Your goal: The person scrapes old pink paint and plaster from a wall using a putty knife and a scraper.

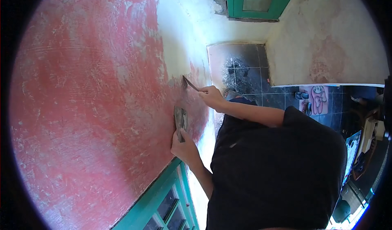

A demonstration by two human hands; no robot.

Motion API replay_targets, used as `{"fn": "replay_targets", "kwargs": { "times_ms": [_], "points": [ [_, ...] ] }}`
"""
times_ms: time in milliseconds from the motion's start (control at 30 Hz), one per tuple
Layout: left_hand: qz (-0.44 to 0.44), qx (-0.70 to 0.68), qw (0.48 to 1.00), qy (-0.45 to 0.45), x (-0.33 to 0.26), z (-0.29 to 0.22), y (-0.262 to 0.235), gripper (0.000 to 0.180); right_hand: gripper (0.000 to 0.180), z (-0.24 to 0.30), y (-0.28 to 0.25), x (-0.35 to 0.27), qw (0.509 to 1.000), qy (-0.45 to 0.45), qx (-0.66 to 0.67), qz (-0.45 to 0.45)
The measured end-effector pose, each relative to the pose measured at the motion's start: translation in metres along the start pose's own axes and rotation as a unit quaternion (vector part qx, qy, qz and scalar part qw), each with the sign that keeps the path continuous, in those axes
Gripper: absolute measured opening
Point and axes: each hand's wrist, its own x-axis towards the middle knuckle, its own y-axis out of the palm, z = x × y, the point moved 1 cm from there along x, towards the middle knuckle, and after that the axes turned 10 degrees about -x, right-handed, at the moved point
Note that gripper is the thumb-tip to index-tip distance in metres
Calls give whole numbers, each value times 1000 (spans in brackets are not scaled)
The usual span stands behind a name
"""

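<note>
In front of me is a wall [90, 87] of worn pink paint with pale scraped patches. My right hand [212, 98] is closed around the handle of a putty knife [190, 83]. The knife's dark blade touches the wall where pink meets a smooth off-white area [175, 46]. Below it, my left hand [185, 148] grips a flat, wide scraper [179, 117], holding it close to the wall. Greyish smears lie on this scraper; I cannot tell exactly what they are.
A green door frame with glass panes [163, 205] lies below my left hand. Dark floor tiles [253, 75] carry pale, speckled debris in the corner. Slippers [302, 95] and a pink mat [319, 100] lie farther right. A green-framed panel [261, 1] is at the top.
</note>
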Motion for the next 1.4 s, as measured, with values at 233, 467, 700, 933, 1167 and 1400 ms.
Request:
{"fn": "replay_targets", "kwargs": {
  "times_ms": [233,467,700,933,1167,1400],
  "points": [
    [-1,29,1000,-4,-1,-8,-3,30,36,10,-6,-5,999,25,0,22],
    [5,29,1000,-10,-2,-9,-3,29,37,-1,-1,-8,1000,-13,6,-10],
    [10,34,999,-9,0,-4,-3,28,37,7,-6,-2,1000,-19,20,9],
    [9,20,1000,10,-1,-7,-1,28,36,1,-2,-1,999,-44,11,-15],
    [7,45,999,-4,-1,-6,-3,28,36,14,-9,-10,1000,-11,9,16],
    [1,24,1000,2,0,-6,-3,30,37,15,-9,-8,999,-29,-8,18]
  ]
}}
